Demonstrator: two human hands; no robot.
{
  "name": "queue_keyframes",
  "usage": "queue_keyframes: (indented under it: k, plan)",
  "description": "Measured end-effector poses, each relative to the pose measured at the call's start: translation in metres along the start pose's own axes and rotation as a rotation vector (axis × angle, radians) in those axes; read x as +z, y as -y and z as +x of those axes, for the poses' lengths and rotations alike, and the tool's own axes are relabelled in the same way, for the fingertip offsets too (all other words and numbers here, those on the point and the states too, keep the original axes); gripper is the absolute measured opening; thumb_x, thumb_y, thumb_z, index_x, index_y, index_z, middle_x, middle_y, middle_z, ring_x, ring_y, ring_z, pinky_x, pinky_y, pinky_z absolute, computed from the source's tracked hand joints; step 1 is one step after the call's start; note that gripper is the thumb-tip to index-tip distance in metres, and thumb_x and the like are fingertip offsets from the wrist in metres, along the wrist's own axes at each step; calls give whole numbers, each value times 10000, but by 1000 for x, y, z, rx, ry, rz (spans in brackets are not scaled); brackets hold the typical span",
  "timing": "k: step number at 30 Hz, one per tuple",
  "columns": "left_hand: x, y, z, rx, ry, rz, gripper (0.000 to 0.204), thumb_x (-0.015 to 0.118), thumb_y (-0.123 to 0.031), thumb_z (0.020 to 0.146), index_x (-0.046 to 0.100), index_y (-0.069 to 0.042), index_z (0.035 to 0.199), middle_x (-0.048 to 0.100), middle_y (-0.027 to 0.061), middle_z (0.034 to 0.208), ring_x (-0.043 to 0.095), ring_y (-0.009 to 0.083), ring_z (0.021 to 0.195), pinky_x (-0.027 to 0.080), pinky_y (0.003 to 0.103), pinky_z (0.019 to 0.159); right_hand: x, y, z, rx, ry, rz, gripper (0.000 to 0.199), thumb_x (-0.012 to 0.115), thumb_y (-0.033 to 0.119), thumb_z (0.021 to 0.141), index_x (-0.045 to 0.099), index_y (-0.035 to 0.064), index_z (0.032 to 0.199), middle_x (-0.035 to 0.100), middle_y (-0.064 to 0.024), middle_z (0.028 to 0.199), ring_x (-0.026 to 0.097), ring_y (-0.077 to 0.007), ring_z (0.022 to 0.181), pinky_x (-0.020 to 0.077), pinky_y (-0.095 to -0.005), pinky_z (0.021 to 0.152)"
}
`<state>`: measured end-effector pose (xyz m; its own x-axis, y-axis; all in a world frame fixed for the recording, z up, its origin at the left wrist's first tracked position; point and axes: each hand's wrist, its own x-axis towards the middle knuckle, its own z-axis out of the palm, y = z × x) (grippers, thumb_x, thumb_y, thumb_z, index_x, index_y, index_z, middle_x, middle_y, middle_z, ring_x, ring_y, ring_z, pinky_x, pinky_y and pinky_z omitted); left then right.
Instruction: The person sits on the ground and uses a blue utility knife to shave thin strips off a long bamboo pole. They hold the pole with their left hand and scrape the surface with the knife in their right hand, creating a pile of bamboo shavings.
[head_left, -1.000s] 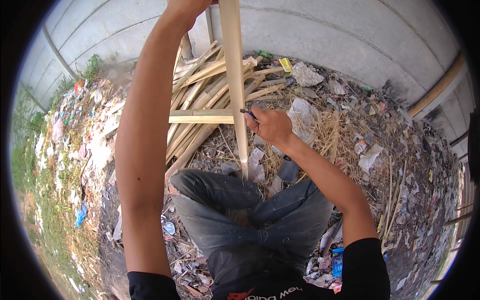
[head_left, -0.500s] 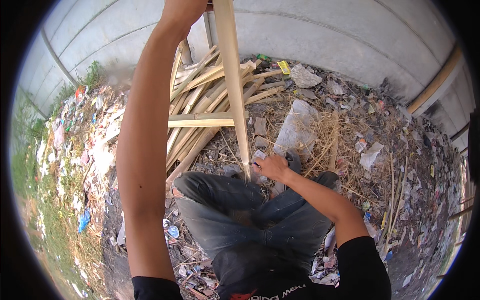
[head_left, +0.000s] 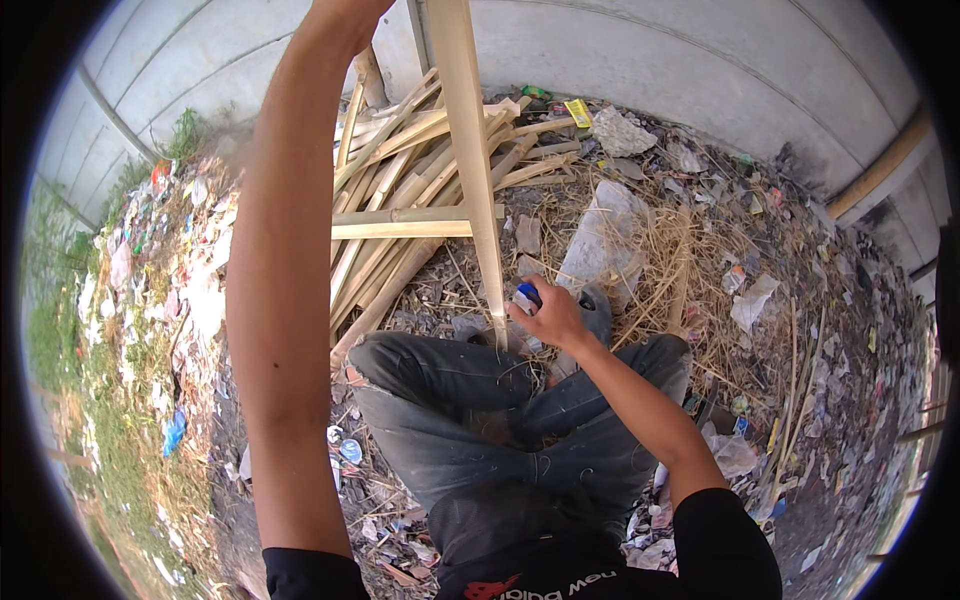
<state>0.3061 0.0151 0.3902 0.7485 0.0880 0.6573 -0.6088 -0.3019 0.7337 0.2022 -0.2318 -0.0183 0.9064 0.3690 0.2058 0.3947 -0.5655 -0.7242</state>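
Note:
A long, pale split bamboo strip (head_left: 467, 140) rises from between my legs past the upper edge of the picture, its narrow lower end by my shin. My raised left hand (head_left: 352, 14) is beside its upper part; the fingers are cut off by the picture's edge, but the strip stays propped up at that hand. Close to the strip's lower end, my right hand (head_left: 556, 318) is closed round a small blue object with a pale face (head_left: 527, 295), too small to name surely. My crossed legs in dark jeans (head_left: 440, 385) lie just below.
A pile of split bamboo strips (head_left: 400, 215) lies ahead to the left, near a grey panel wall (head_left: 640, 60). Right of the pile are a pale flat block (head_left: 605, 235) and dry straw (head_left: 665, 260). Scattered litter (head_left: 740, 300) covers the ground, with grass (head_left: 100, 400) at far left.
My right hand has drawn slightly up and away from the bamboo strip and turned, so the blue object shows more. The strip and my left arm keep nearly the same pose.

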Motion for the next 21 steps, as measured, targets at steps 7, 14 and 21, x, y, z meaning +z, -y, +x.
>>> queue_keyframes:
  k: [7, 14, 21]
  plan:
    - [1, -1, -5, 48, -15, 12, 502, 581, -344, 1118, 577, 47, 1434, 747, 170, 1127, 723, 256, 992, 602, 423, 862, 26, -15, -7, 113, 122, -85, 484, 784, 512, 904, 771, 62, 1084, 761, -167, 853, 739, -392, 783, 579, -469, 723]
    - [-10, 12, -5, 19, -103, 17, 543, 603, -395, 1103, 566, 33, 1435, 731, 152, 1159, 709, 245, 1009, 582, 409, 880, 42, -18, -17, -25, 73, -33, 369, 816, 420, 907, 755, 56, 915, 683, -173, 747, 674, -396, 708, 524, -472, 660]
    - [-32, 20, -4, -48, 13, -129, 441, 546, -378, 1130, 569, -34, 1406, 663, 60, 1099, 663, 205, 977, 565, 362, 862, 23, 10, -14, 136, 30, 94, 465, 852, 453, 856, 769, 71, 1108, 769, -172, 919, 749, -389, 868, 575, -472, 781]
